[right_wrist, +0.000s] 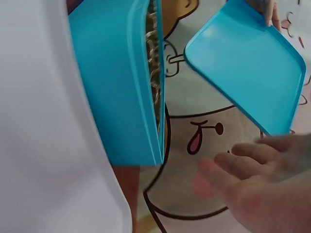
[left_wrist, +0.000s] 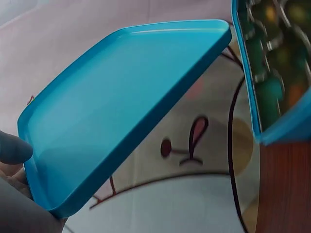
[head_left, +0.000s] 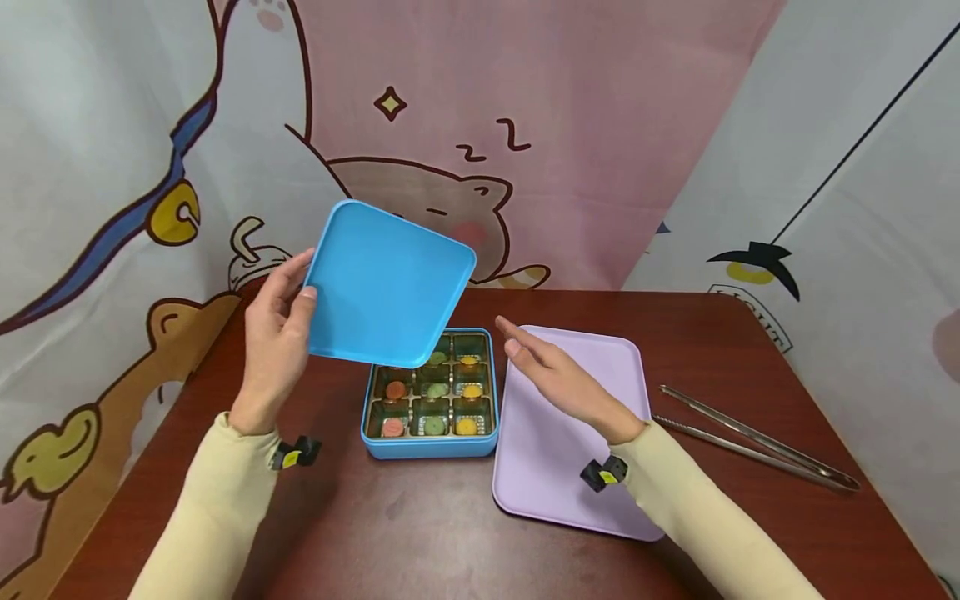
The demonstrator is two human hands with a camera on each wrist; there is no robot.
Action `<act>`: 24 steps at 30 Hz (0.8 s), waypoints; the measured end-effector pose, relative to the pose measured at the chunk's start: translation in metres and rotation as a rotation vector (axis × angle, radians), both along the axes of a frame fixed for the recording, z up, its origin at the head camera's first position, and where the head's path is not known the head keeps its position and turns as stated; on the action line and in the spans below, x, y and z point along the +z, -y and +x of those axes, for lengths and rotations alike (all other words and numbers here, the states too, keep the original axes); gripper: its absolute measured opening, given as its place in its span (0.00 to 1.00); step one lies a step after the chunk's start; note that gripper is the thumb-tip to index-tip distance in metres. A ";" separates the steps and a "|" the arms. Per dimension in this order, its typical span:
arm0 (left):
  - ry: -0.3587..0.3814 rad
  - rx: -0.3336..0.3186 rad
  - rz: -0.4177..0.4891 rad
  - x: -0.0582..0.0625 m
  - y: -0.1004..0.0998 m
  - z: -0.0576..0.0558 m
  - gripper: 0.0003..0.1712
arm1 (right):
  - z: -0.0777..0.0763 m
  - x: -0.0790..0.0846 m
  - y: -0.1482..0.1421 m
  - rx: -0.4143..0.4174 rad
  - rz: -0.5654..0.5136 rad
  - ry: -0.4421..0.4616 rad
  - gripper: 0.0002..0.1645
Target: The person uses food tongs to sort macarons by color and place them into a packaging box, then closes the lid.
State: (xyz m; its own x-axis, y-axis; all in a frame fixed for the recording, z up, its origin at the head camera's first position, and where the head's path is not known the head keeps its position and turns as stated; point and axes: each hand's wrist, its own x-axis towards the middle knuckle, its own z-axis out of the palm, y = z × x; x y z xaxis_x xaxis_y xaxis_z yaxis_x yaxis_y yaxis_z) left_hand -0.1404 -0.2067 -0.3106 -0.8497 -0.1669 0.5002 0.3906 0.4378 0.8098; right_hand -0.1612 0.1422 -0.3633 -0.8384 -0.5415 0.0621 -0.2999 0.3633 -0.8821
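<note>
My left hand (head_left: pixel 279 337) grips one edge of a blue lid (head_left: pixel 386 287), thumb on the inner face, and holds it tilted in the air. Below the lid stands a blue box (head_left: pixel 429 448) with a gold divided insert; its visible compartments hold small round pieces in orange, pink, green and yellow. The lid hides the box's back left part. My right hand (head_left: pixel 566 383) hovers over a lilac tray (head_left: pixel 577 500) with its fingers extended toward the box, holding nothing. In the right wrist view the fingers (right_wrist: pixel 243 165) are spread apart from the lid.
Metal tongs (head_left: pixel 757 442) lie on the brown table (head_left: pixel 390 533) to the right of the tray. The tray sits close against the box's right side. A cartoon-printed cloth (head_left: pixel 585 150) hangs behind the table and along its sides.
</note>
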 end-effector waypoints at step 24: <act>-0.128 -0.112 0.056 -0.026 -0.049 -0.014 0.25 | -0.021 0.025 -0.003 0.099 -0.572 0.379 0.49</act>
State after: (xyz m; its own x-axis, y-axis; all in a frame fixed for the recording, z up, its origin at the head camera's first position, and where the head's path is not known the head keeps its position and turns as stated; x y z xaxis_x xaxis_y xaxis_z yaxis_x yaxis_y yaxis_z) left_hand -0.1543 -0.1579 -0.3368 -0.7947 -0.1049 0.5979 0.5359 0.3416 0.7721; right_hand -0.1820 0.1451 -0.3383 -0.8070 -0.5860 0.0731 0.0594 -0.2036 -0.9772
